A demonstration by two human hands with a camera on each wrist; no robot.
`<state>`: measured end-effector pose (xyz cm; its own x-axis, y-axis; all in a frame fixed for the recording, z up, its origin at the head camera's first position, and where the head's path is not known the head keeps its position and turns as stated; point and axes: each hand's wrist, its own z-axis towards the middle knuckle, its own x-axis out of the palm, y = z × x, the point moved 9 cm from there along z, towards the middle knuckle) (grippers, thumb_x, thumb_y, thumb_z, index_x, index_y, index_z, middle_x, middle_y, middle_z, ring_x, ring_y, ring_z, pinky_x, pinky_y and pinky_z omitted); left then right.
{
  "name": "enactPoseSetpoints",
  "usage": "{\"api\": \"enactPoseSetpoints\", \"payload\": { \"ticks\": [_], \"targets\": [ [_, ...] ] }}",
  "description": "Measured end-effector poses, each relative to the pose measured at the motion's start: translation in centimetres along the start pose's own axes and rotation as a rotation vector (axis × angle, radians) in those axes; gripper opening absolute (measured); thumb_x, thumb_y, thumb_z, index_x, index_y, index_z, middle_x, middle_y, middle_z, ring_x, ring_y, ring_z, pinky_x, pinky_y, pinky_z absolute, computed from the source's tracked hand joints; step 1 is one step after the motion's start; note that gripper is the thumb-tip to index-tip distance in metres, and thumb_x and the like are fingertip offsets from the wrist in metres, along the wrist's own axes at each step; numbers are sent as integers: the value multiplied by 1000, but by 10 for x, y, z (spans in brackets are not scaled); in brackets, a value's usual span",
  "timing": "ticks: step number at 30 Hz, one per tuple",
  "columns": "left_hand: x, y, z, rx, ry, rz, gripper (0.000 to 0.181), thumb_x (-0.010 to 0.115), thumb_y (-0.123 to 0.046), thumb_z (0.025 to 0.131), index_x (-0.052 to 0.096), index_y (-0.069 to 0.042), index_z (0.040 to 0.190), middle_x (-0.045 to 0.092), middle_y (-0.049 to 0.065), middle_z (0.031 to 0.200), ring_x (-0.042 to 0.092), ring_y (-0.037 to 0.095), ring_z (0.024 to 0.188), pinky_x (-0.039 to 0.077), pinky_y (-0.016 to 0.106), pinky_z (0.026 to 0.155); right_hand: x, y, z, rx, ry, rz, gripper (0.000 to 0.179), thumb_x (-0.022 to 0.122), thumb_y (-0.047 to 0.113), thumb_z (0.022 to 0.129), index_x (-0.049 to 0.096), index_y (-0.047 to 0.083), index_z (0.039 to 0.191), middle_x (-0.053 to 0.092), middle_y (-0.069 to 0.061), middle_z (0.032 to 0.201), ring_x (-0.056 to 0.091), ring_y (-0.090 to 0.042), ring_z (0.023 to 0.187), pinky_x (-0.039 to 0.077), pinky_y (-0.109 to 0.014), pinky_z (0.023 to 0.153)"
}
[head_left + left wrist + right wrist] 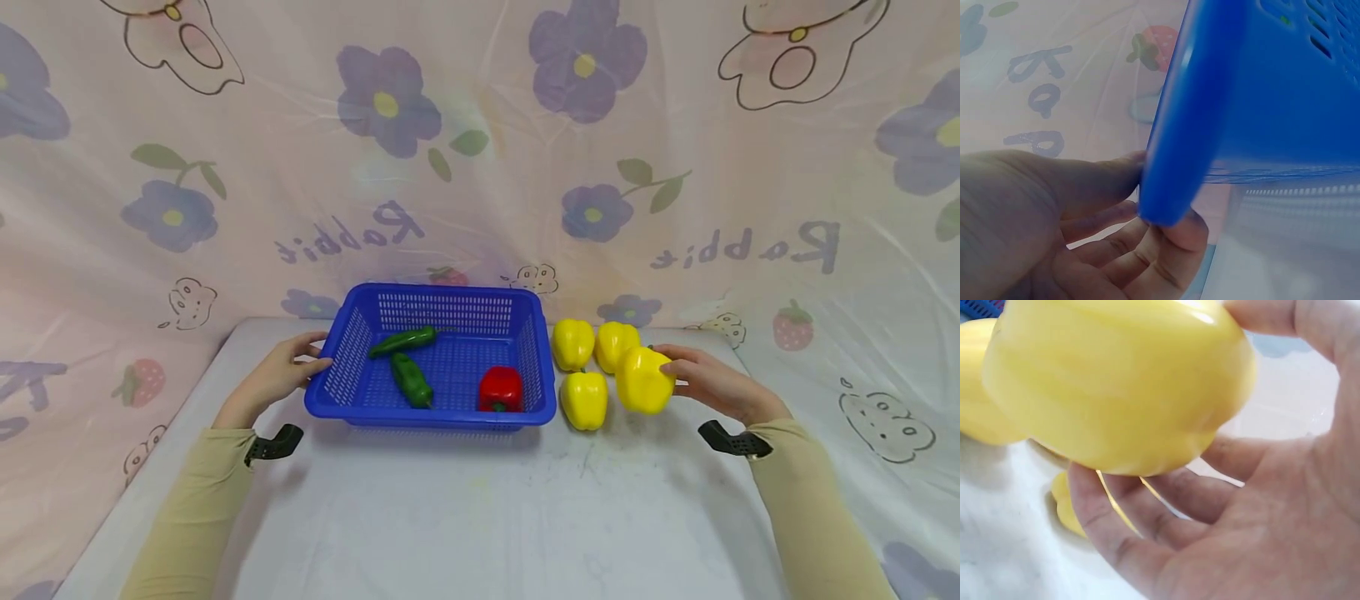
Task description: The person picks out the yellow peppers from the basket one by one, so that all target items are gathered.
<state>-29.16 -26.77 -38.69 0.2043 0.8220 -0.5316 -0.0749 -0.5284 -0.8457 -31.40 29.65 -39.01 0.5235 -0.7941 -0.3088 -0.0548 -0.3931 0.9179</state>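
Observation:
A blue plastic basket (430, 419) stands on the table, its left rim pinched between the thumb and curled fingers of my left hand (276, 375). The left wrist view shows the basket rim (1179, 144) close up, fingers bent beneath it. Inside lie two green peppers (411, 380) and a red bell pepper (501, 388). To the right of the basket, my right hand (716, 385) holds a yellow bell pepper (645, 381), thumb on one side and fingers around the other. In the right wrist view this yellow pepper (1122, 387) fills much of the picture.
Three more yellow bell peppers (584, 402) sit on the table close by the basket's right side. A white sheet covers the table (480, 517). Behind it hangs a pink curtain (480, 200) with flowers and rabbits, meeting the table's far edge.

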Motion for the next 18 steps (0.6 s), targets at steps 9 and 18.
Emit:
{"api": "enactPoseSetpoints", "payload": {
  "ticks": [9, 18],
  "targets": [
    [0, -2, -1, -6, -7, 2, 59, 53, -10, 99, 23, 9, 146, 49, 30, 116, 65, 33, 87, 57, 34, 69, -2, -22, -1, 33, 38, 39, 66, 46, 20, 100, 12, -12, 147, 15, -32, 150, 48, -14, 116, 40, -45, 101],
    [0, 0, 0, -11, -13, 10, 59, 54, -10, 98, 25, 10, 145, 51, 29, 114, 65, 30, 87, 57, 36, 70, -1, -45, 2, 78, 31, 107, 66, 45, 21, 100, 12, -13, 147, 17, -31, 150, 47, -14, 116, 38, -44, 104]
  ]
}}
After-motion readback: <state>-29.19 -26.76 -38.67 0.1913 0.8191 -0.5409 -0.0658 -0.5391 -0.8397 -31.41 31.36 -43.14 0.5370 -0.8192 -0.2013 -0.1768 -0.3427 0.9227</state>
